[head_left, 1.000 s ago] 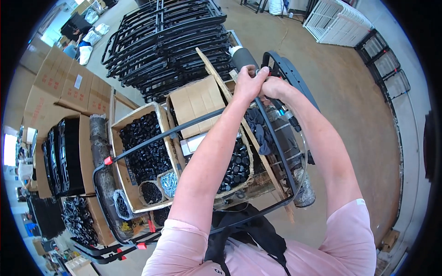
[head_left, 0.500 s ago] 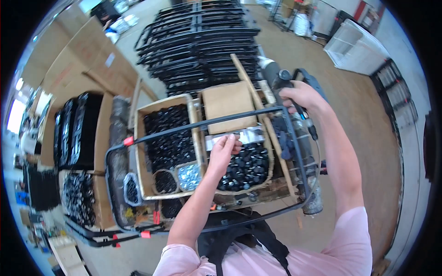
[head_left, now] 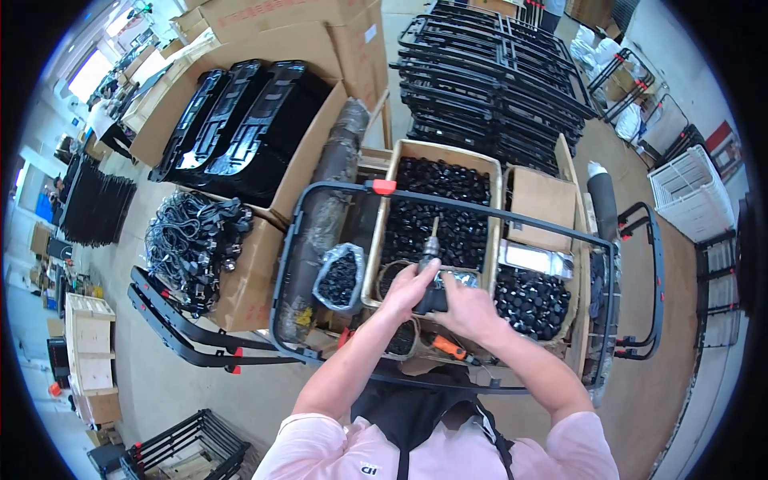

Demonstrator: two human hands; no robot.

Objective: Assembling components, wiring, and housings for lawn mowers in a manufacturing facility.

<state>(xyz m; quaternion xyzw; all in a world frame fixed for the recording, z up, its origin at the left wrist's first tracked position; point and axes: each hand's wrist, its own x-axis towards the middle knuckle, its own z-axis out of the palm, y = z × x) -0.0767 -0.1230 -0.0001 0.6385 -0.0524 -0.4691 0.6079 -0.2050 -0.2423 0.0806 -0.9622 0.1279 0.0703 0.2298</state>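
Note:
A power drill (head_left: 433,244) with a long bit points away from me over a bin of small black plastic parts. My left hand (head_left: 414,290) is closed around its front, just behind the chuck. My right hand (head_left: 470,310) is closed at its rear, partly hiding the body. Around both hands runs a black tubular frame (head_left: 512,216), lying across the bins, with a red piece (head_left: 384,186) on its far bar. A clear bag with shiny contents (head_left: 460,278) shows just beyond my right hand.
Black caps (head_left: 532,304) fill a box at right, beside a cardboard sheet (head_left: 542,200). An orange-handled tool (head_left: 450,347) lies near me. At left are a small bag of black parts (head_left: 340,276), bundled cables (head_left: 196,240) and boxed black panels (head_left: 256,128). Stacked frames (head_left: 496,80) stand behind.
My view has swung left. My right hand has come in from the far right side to the middle. My left hand has left the black caps, and both hands are now together on the drill.

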